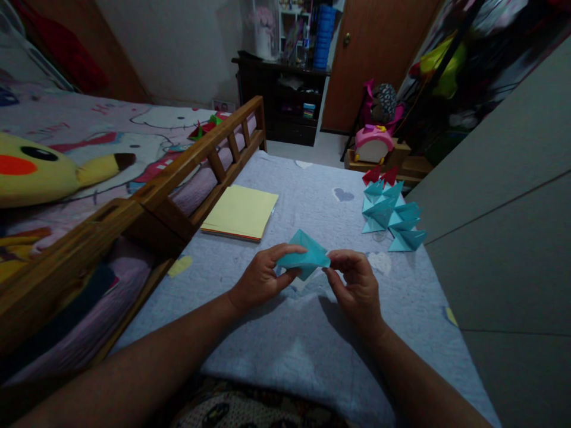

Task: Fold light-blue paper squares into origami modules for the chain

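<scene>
A folded piece of turquoise paper [311,252] is held up over the blue cloth, roughly diamond-shaped. My left hand [263,274] pinches its left part, fingers on top and thumb below. The right corner is between the thumb and fingertips of my right hand [355,284]. Beyond my left hand lies a stack of square paper [243,209], yellow on top with orange edges beneath. Several folded turquoise paper pieces [383,205] with pointed tips stand at the right, and red folded pieces [380,175] sit behind them.
The blue cloth [307,356] with heart shapes covers the surface under my hands. A wooden rail [178,169] runs along the left, with a bed and a yellow plush toy [40,172] behind it. A pale panel [504,238] borders the right side.
</scene>
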A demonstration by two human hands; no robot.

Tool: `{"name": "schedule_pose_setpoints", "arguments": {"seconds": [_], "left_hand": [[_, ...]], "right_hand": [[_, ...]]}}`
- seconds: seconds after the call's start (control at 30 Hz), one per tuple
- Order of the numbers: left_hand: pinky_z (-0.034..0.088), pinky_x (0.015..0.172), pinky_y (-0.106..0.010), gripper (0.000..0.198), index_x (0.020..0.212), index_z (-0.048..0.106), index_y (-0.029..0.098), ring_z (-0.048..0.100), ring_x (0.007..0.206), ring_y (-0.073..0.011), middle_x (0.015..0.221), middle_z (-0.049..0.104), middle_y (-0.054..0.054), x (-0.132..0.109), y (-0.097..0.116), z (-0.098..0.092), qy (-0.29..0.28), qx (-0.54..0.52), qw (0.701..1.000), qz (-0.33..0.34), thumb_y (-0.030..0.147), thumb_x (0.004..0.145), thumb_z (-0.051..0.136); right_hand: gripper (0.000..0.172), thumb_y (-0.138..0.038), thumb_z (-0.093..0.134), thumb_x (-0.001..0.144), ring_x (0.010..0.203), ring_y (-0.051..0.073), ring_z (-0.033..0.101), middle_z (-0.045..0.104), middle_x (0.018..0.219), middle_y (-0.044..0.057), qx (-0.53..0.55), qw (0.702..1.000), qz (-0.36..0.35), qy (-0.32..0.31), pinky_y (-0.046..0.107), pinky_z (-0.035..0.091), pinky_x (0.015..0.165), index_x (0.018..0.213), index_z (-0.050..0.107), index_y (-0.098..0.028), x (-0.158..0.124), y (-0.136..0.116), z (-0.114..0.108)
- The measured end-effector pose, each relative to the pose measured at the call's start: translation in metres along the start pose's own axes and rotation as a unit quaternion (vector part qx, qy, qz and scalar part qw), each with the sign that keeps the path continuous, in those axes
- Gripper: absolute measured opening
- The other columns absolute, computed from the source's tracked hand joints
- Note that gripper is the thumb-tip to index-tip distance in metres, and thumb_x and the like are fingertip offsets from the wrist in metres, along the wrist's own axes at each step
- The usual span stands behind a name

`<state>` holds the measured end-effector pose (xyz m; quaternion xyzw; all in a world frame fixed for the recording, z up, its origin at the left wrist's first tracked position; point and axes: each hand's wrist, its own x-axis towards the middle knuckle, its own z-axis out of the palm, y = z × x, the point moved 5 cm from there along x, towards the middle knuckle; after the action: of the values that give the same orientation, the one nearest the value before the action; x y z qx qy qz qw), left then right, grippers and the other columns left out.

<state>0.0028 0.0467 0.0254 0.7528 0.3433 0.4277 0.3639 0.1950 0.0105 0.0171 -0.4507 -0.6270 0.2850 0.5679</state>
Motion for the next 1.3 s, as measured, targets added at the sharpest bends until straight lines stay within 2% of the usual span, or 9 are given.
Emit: {"name": "schedule_pose_setpoints", "arguments": {"seconds": [0.1,0.27,0.43,0.67,0.9,1.3], "left_hand": [[0.058,0.084,-0.034,0.031,0.116,0.067,0.021,0.069,0.087,-0.0165,0.102,0.074,-0.004,0.000,0.000,0.000,-0.001,0.004,1.000,-0.015,0.019,0.085,0.070],[0.057,0.088,-0.036,0.037,0.122,0.066,0.022,0.069,0.091,-0.0171,0.108,0.074,-0.005,-0.001,0.000,-0.001,-0.001,0.015,1.000,-0.017,0.020,0.085,0.070],[0.057,0.086,-0.034,0.035,0.121,0.067,0.022,0.068,0.090,-0.0172,0.105,0.074,-0.004,0.001,0.002,-0.001,0.003,0.011,1.000,-0.017,0.021,0.086,0.069],[0.055,0.078,-0.030,0.015,0.103,0.073,0.021,0.066,0.082,-0.0153,0.090,0.071,-0.002,0.002,0.004,0.000,-0.018,0.003,1.000,0.016,0.020,0.089,0.067],[0.054,0.073,-0.030,0.013,0.101,0.075,0.022,0.067,0.083,-0.0154,0.096,0.069,-0.004,0.000,-0.001,0.001,-0.026,-0.024,0.999,0.031,0.023,0.091,0.068],[0.057,0.078,-0.034,0.015,0.100,0.076,0.023,0.068,0.086,-0.0175,0.099,0.071,-0.006,0.001,0.002,0.000,-0.031,-0.022,0.999,0.028,0.029,0.090,0.067]], "right_hand": [[0.019,-0.012,0.065,0.088,0.086,0.015,0.061,0.059,0.092,0.000,0.004,1.000,0.001,0.015,0.028,0.053,0.077,0.099,0.058,-0.026,0.001,-0.002,-0.002],[0.014,-0.010,0.065,0.088,0.080,0.014,0.058,0.058,0.084,-0.001,-0.070,0.997,-0.037,0.003,0.027,0.049,0.072,0.085,0.060,-0.023,0.008,-0.014,-0.002],[0.014,-0.009,0.063,0.089,0.083,0.015,0.062,0.063,0.090,0.001,-0.084,0.995,-0.051,-0.007,0.027,0.051,0.071,0.092,0.064,-0.023,0.008,-0.016,0.000],[0.019,-0.010,0.063,0.090,0.081,0.013,0.065,0.068,0.091,0.000,-0.075,0.996,-0.046,-0.008,0.026,0.054,0.073,0.102,0.065,-0.024,0.006,-0.013,0.001],[0.019,-0.012,0.062,0.091,0.081,0.015,0.068,0.072,0.093,0.002,-0.085,0.996,-0.033,-0.020,0.029,0.056,0.074,0.105,0.068,-0.024,0.004,-0.010,0.001],[0.028,-0.010,0.061,0.091,0.089,0.017,0.065,0.069,0.102,0.005,-0.071,0.993,-0.082,-0.043,0.031,0.056,0.072,0.112,0.068,-0.027,0.005,-0.017,0.005]]}}
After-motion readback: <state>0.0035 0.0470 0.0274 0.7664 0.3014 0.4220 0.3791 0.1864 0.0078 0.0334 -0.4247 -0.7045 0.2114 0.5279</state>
